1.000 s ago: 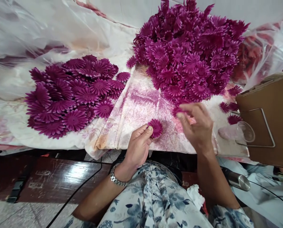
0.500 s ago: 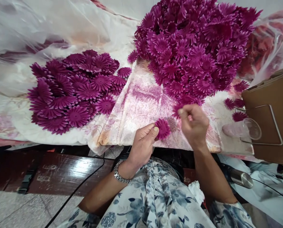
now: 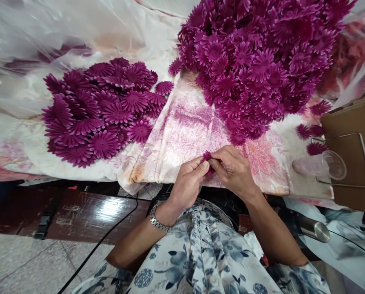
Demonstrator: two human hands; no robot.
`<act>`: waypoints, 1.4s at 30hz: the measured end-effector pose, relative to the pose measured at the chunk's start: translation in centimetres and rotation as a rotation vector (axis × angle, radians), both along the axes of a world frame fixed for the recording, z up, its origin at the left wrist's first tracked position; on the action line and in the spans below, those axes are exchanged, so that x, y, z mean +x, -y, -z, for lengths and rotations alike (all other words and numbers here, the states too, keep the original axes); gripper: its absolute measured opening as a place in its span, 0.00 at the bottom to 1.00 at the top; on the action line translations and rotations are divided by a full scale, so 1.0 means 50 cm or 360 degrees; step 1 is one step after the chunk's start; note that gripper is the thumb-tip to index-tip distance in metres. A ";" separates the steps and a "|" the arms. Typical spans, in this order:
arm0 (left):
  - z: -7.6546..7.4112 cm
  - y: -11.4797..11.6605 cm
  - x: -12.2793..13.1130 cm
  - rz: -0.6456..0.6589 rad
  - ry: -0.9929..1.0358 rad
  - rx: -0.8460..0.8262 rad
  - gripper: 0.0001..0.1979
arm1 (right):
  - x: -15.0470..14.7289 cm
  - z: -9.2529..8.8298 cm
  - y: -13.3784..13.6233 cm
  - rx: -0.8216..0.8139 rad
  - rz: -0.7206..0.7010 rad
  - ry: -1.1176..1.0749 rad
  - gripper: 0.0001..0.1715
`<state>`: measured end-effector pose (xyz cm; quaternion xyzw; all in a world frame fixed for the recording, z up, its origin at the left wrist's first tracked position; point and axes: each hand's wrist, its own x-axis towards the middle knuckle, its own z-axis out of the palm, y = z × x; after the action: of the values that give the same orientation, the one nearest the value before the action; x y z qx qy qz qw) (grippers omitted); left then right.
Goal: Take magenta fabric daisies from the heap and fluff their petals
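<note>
Head view: nearest, on the left wrist, sits a watch (image 3: pixel 160 218) with a linked metal band, below the left hand (image 3: pixel 188 183), whose thumb and fingertips pinch one side of a small purple flower (image 3: pixel 206 155). The right hand (image 3: pixel 235 169) has its thumb and forefinger closed on the other side, so the flower lies between the two, above the cloth's near edge. Fingers hide most of it; whether it has one layer or several, I cannot tell. Its petals look thin and narrow, so uneven pulling could crease or tear them, and a loosened pinch could let it drop past the edge into the lap.

Beyond, the cloth (image 3: pixel 182 134) is pale, printed and wrinkled, dusted with purple; that loose colour would probably smear onto anything laid there. To the right, a clear cup (image 3: pixel 310 165) lies on its side by a bent metal wire and a brown cardboard box (image 3: pixel 353 163); being round, it could roll if knocked. Farther left, flat, many-petalled discs overlap in a low heap (image 3: pixel 104 112). Farthest, a tall, ruffled mound (image 3: pixel 255 61) rises steeply; tugging low down might make it slide.
</note>
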<state>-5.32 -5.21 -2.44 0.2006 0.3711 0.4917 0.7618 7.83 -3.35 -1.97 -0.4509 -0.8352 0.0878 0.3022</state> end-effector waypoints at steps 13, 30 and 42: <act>-0.008 0.001 -0.009 -0.0069 -0.0066 0.0034 0.13 | 0.075 -0.026 -0.088 0.0565 0.0798 0.0067 0.09; 0.002 0.008 0.000 0.0040 -0.0218 0.0049 0.17 | -0.006 0.000 0.008 0.0074 0.0071 -0.0152 0.08; 0.012 0.007 -0.013 0.0128 -0.0346 0.0193 0.17 | 0.003 -0.010 0.006 -0.0356 -0.0022 -0.0531 0.02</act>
<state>-5.95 -5.55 -3.04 0.3131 0.4127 0.4577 0.7226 7.98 -3.66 -1.48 -0.4551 -0.7618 0.2554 0.3838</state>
